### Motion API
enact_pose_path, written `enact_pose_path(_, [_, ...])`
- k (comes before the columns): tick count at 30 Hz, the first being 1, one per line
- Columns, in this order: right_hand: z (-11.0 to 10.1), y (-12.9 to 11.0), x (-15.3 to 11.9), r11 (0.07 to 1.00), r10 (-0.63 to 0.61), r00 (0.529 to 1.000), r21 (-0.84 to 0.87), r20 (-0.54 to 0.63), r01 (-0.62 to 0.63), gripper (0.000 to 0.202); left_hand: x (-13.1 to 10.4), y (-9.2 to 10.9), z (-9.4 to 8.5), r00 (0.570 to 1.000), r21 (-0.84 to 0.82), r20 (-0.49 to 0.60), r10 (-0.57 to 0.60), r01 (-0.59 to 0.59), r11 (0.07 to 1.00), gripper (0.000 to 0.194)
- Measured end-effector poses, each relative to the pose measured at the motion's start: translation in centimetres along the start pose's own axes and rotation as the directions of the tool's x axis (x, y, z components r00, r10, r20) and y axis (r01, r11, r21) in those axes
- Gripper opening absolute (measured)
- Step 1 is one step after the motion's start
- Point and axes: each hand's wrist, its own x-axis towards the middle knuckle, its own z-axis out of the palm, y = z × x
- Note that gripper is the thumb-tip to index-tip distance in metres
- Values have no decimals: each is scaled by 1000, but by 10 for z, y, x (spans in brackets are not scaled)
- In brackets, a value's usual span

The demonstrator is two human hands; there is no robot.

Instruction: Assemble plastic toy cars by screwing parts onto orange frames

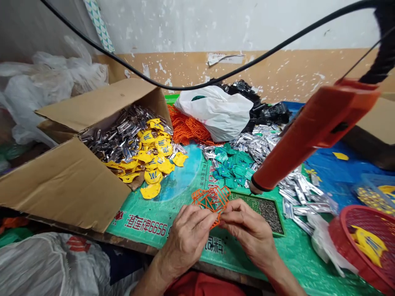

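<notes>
My left hand (191, 230) and my right hand (251, 230) meet over the front of the green-covered table, fingers pinched on an orange plastic lattice piece (207, 198). Its open framework sticks up above the fingertips. The pinched lower edge is partly covered, so any small part between the fingers cannot be made out. Just beyond my right hand lies a green tray (281, 234) with small dark screws (270, 213) in it. A red electric screwdriver (311, 135) hangs tip down above the tray.
At left, a cardboard box (105, 102) spills metal pieces and yellow parts (154, 162). Teal parts (236, 164) and silver metal pieces (296, 193) lie ahead. Orange lattices (188, 125) sit by a white bag (216, 111). A red basket (341, 230) stands right; a black cable (185, 87) crosses above.
</notes>
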Motion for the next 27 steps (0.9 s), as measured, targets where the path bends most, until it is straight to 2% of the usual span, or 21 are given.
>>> enact_pose_path(3, [3,-8,-2,980,-116,991,-170,-71,102,28,0,1,0,999,-9,-11,33,-33,999,44])
enact_pose_path(7, [8,-10,-9,947,-190,970,-291,-155,138,35,0,2,-1,999,-31,-13,45,-46,998,40])
enact_pose_path(27, [5,-1,-34,955,-186,967,-263,-171,137,47,0,10,-3,998,-2,40,53,-53,999,34])
